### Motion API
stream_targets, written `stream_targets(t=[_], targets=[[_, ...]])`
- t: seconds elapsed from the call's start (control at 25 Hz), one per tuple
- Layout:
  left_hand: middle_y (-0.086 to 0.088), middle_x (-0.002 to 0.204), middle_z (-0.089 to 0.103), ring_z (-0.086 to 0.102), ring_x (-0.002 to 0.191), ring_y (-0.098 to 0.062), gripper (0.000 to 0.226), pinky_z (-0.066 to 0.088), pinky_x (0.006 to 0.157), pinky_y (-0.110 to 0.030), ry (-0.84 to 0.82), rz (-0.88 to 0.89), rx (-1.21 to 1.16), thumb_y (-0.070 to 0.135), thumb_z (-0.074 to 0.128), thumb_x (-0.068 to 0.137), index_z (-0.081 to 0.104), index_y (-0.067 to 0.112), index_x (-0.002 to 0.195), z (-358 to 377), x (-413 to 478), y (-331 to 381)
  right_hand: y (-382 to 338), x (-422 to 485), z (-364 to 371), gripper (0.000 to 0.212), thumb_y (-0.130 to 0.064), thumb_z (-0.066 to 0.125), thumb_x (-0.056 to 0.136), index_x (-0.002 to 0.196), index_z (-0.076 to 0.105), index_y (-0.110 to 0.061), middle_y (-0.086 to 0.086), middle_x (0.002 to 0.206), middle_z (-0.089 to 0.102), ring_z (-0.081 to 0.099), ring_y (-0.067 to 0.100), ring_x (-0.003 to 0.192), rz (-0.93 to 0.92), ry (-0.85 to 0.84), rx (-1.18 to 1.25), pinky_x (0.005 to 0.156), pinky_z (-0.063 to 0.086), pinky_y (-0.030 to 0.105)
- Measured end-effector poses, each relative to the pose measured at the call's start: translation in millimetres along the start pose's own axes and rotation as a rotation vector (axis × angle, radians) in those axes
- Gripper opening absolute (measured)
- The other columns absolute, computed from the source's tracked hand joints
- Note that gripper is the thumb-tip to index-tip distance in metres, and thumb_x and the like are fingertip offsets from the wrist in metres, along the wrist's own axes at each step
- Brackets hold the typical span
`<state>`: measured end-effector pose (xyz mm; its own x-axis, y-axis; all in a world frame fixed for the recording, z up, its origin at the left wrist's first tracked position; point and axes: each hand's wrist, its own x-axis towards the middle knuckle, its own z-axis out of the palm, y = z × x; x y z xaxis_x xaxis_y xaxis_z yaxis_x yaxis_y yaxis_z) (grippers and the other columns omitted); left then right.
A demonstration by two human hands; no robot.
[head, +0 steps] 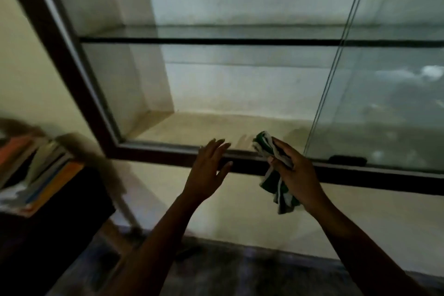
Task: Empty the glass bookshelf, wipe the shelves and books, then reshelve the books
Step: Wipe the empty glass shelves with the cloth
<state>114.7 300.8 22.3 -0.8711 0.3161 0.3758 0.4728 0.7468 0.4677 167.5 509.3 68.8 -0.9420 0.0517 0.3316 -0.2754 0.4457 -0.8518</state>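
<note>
The glass bookshelf [79,94] is set into the wall with a dark frame, and no books show inside it. A glass shelf [216,41] crosses its middle above a beige bottom shelf [216,127]. My left hand [207,170] is raised in front of the lower frame rail, fingers straight and spread, holding nothing. My right hand [295,173] grips a green and white cloth [276,187] just in front of the rail. The cloth's upper end pokes over the bottom shelf's edge. A pile of books [36,175] lies at the far left, blurred.
A sliding glass pane [384,103] covers the bookshelf's right part, with a dark handle [347,160] at its lower edge. The books rest on a dark piece of furniture [60,223] at lower left. A beige wall runs below the bookshelf down to the floor.
</note>
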Motion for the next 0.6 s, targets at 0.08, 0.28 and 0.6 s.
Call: stream_targets(t=[0.08, 0.28, 0.6], targets=[[-0.008, 0.146, 0.041, 0.028, 0.14, -0.026, 0.066, 0.014, 0.114, -0.041, -0.051, 0.092, 0.036, 0.052, 0.028, 0.088, 0.044, 0.012, 0.138, 3.2, 56.0, -15.9, 5.7, 29.0, 7.0, 0.046, -0.01, 0.059, 0.089, 0.133, 0.046, -0.019, -0.015, 0.122, 0.046, 0.045, 0.0, 0.112, -0.001, 0.052, -0.022, 0.082, 0.03, -0.006], [-0.013, 0.144, 0.043, 0.035, 0.136, -0.035, 0.07, 0.024, 0.111, -0.054, -0.352, 0.409, 0.264, 0.053, 0.021, 0.088, 0.045, 0.01, 0.138, 41.2, 186.9, -60.8, 34.1, 126.8, 37.8, 0.046, -0.002, 0.055, 0.09, 0.134, 0.047, -0.013, 0.007, 0.129, 0.053, 0.052, 0.026, 0.118, -0.046, 0.332, -0.328, 0.098, 0.035, 0.013], [0.004, 0.157, 0.016, 0.012, 0.146, -0.018, 0.088, 0.007, 0.117, -0.05, -0.584, 0.727, 0.169, 0.075, -0.008, 0.079, 0.02, 0.029, 0.149, 125.4, 221.3, -32.3, 85.7, 171.3, 11.5, 0.05, -0.008, 0.033, 0.096, 0.144, 0.033, -0.023, 0.014, 0.15, 0.022, 0.021, 0.032, 0.133, 0.786, 0.656, -0.874, 0.104, 0.021, 0.039]])
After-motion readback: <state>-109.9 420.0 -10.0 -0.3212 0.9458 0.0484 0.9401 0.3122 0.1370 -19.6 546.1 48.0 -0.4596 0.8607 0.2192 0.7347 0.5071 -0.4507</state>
